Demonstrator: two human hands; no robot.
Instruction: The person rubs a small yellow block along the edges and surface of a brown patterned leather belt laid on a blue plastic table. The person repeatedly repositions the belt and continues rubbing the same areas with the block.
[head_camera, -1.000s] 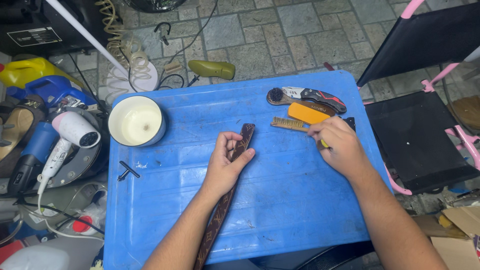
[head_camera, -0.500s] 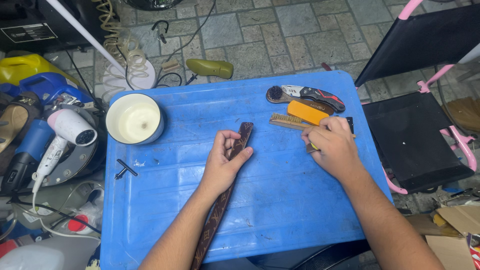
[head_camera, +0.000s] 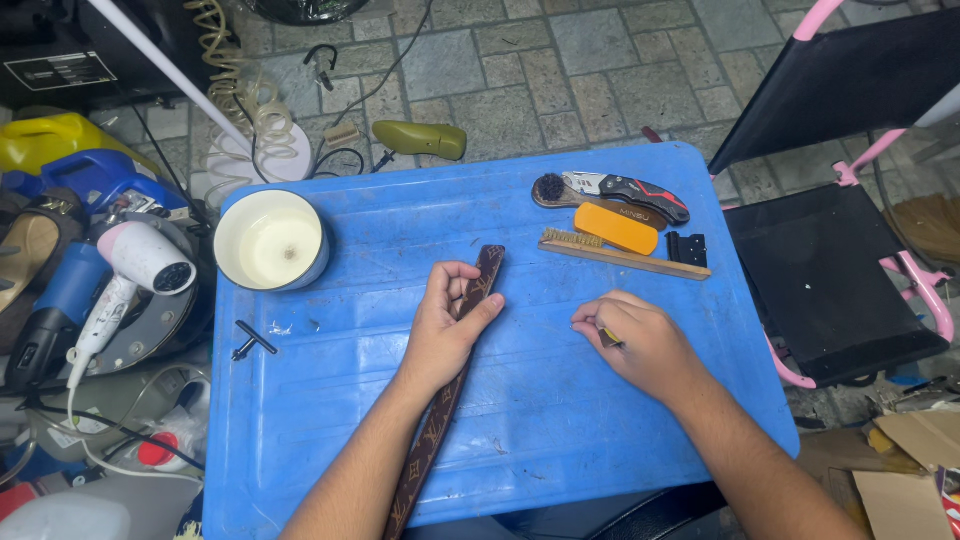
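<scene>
Strap (head_camera: 440, 420) lay on the blue table (head_camera: 330, 430), long axis running from the near edge up and slightly right, far end by the left hand (head_camera: 445, 325). Left hand curled over it, thumb on the right edge, pressing it down. Right hand (head_camera: 635, 340) sat just right, apart from the strap, closed on a small tool (head_camera: 609, 337). Brushes (head_camera: 620, 255) and cup (head_camera: 272, 240) beyond.

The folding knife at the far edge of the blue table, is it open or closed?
Closed. The folding knife shows only its black and silver handle, with no blade extended, lying flat beside the orange block.
</scene>
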